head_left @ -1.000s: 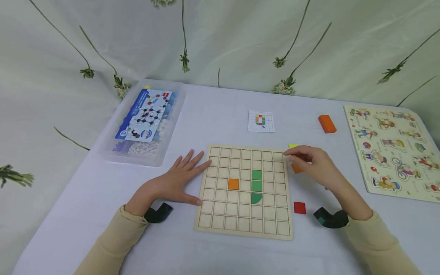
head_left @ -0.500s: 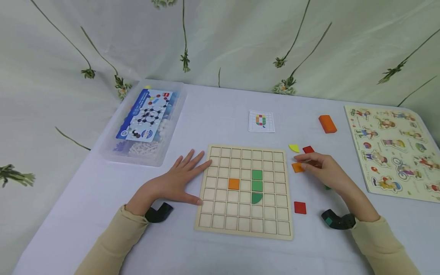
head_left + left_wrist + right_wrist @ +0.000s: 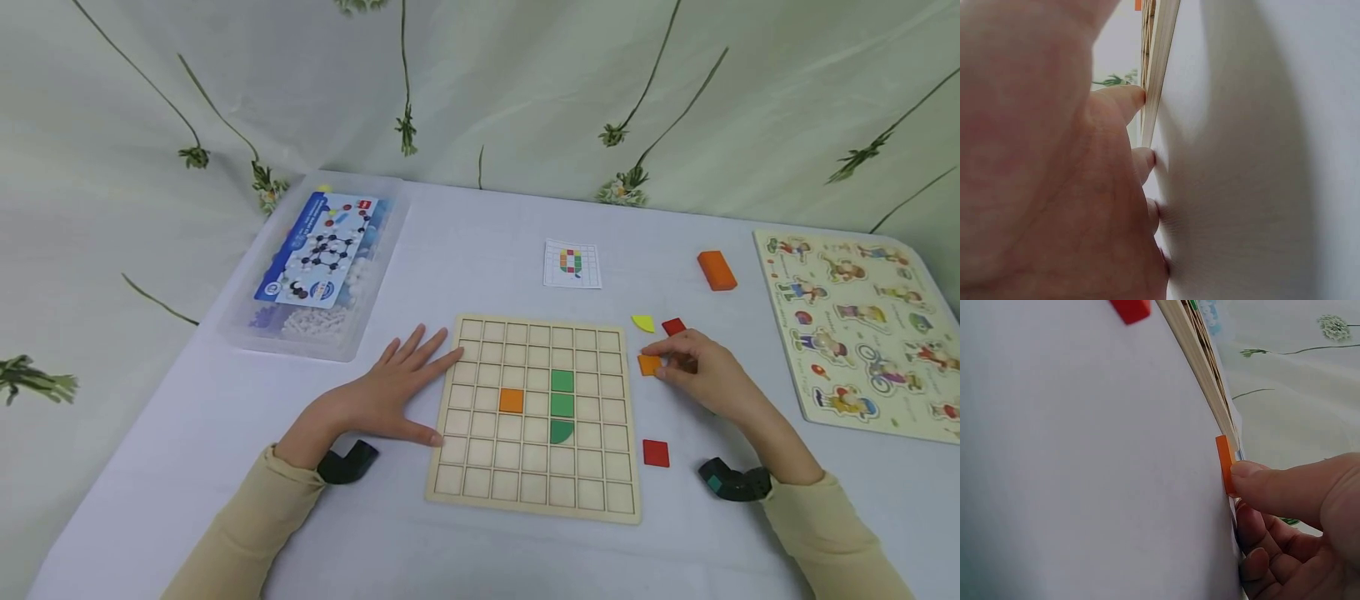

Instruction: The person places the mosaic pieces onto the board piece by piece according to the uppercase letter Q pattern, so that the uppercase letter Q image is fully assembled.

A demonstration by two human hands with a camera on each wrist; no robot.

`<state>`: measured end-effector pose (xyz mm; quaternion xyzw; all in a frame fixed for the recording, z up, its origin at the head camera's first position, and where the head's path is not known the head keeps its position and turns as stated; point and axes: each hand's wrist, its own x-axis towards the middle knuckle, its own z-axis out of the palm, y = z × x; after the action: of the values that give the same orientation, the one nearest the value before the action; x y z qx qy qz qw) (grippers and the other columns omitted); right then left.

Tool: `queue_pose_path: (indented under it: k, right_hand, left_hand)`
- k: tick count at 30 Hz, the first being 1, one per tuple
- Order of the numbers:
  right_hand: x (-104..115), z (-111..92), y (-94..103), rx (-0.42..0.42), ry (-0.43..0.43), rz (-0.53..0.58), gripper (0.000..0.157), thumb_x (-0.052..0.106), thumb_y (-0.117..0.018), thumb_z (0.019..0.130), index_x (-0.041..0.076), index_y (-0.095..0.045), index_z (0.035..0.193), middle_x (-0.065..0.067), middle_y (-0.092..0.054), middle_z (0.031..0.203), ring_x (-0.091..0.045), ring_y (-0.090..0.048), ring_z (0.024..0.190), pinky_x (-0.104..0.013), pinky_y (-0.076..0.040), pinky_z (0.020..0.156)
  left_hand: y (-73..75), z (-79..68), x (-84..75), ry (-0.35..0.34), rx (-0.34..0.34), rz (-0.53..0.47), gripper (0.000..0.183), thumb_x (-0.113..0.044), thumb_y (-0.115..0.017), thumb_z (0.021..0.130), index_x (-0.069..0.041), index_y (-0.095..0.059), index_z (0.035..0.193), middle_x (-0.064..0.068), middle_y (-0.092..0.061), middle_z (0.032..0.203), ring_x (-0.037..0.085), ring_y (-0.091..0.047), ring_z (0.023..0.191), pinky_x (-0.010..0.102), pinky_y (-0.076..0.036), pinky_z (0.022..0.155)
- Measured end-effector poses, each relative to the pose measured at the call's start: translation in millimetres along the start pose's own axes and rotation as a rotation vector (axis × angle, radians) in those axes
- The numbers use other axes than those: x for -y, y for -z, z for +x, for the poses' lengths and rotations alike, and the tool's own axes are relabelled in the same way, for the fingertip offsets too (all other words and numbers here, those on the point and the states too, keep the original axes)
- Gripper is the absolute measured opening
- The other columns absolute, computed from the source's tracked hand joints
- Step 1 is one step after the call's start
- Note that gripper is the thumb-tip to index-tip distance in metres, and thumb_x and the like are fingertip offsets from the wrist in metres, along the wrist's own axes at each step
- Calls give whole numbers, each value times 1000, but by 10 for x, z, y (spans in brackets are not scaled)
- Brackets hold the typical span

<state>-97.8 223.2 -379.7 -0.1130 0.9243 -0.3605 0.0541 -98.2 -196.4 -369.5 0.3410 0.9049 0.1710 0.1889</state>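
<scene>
In the head view a wooden grid board point(image 3: 477, 452) lies before me, with an orange square tile point(image 3: 512, 401), two green square tiles point(image 3: 562, 405) and a green quarter-round tile point(image 3: 561, 432) in its cells. My left hand point(image 3: 386, 396) is spread flat, index fingertip and thumb tip at the board's left edge. To the right of the board, my right hand point(image 3: 708, 371) pinches another orange square tile point(image 3: 648, 365) between thumb and index finger. The right wrist view has the thumb point(image 3: 1285, 487) pressed to this orange tile point(image 3: 1224, 464); the index fingertip is hidden behind.
Around the right hand lie a yellow quarter-round tile point(image 3: 642, 322) and red tiles point(image 3: 656, 453). Behind are a pattern card point(image 3: 572, 279) and an orange block point(image 3: 717, 271). A picture puzzle board point(image 3: 862, 333) stands right, a clear plastic box point(image 3: 315, 267) left.
My right hand has moved from the board's upper right corner back to the right and taken hold of the orange tile. The yellow and red tiles came into sight. My left hand has stayed put.
</scene>
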Motion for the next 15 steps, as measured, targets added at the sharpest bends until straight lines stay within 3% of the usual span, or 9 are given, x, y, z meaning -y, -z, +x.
queue_pose_path:
  k: [15]
  right_hand:
    - [66,-14,4,-9,-8,-22,22,-6,-67,82,3,-59,100,-7,-54,83,-24,-49,77,-27,-43,65]
  left_hand:
    - [-2,4,-2,16,4,-1,108,-60,-72,70,-15,-16,151,11,3,155,31,16,137,54,7,105]
